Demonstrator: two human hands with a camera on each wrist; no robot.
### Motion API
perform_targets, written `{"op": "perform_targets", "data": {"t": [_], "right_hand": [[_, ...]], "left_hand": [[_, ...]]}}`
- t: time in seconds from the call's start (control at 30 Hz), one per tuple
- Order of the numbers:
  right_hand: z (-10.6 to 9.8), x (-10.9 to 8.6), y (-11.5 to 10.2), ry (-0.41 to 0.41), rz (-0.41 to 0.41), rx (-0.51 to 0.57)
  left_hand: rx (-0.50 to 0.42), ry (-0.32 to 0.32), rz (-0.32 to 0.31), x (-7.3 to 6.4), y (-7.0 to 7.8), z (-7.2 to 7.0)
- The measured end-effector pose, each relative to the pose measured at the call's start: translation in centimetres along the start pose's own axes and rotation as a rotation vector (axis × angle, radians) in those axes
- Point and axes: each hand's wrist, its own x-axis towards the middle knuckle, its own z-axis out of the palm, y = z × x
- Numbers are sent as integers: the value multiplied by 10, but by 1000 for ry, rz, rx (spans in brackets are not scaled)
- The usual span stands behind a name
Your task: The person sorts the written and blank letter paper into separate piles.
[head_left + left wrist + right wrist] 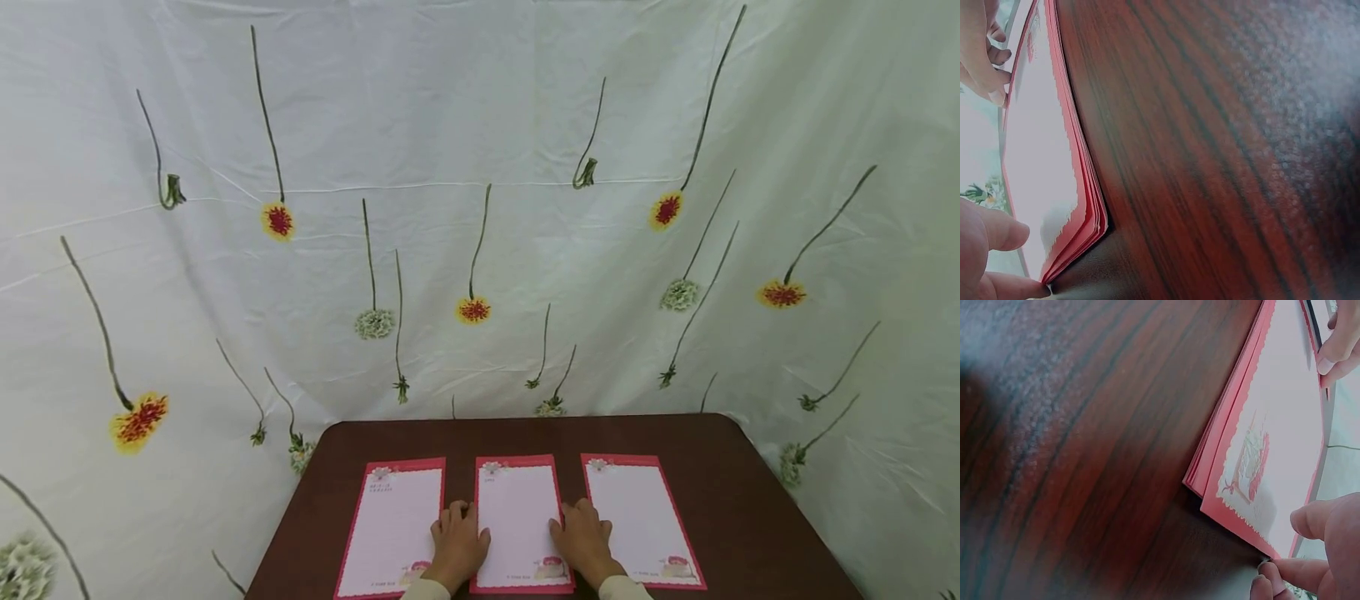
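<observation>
A pale fabric backdrop printed with long-stemmed flowers (450, 125) hangs behind a dark brown, wood-grained tabletop (637, 435) with rounded far corners, seen here over my remote feed. Midway between the tabletop's left and right edges, short of its far edge, lies a stack of white rectangular paper sheets with red borders (517, 517). Flanking it are a red-bordered white sheet (393, 521) toward the left edge and a matching white sheet (633, 521) toward the right edge, spaced, I judge, so hands fit between. The left hand (459, 542), fingers relaxed and thumb spread apart, touches the stack's left side; the right hand (583, 537), likewise spread rather than clenched, touches its right side. I read the opposed placement as a way to steady loose layers: from the right wrist, I see they do not line up at one corner. Smallest are a red-and-cream illustration (551, 568) low on the top sheet and print too tiny for me to read.
</observation>
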Motion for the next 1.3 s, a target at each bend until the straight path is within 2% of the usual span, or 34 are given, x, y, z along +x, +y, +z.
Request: {"op": "perform_targets", "data": {"t": [0.13, 0.37, 0.5, 0.6, 0.73, 0.93, 1.1, 1.3], "right_hand": [[0, -1, -1, 0, -14, -19], [0, -1, -3, 11, -14, -25], [-2, 0, -5, 34, -12, -6], [-3, 0, -5, 65, -28, 5], [-3, 2, -5, 89, -51, -7], [-2, 6, -6, 66, -47, 0], [0, 6, -10, 100, -66, 31], [2, 7, -15, 198, -123, 52]], "left_hand": [[10, -13, -13, 0, 2, -1], [18, 2, 2, 0, 0, 2], [30, -36, -35, 4, 2, 2], [23, -40, -50, 3, 3, 1], [-3, 5, -15, -1, 3, 0], [-34, 114, 72, -3, 0, 1], [-46, 136, 77, 3, 1, -4], [-108, 290, 121, 5, -3, -6]]}}
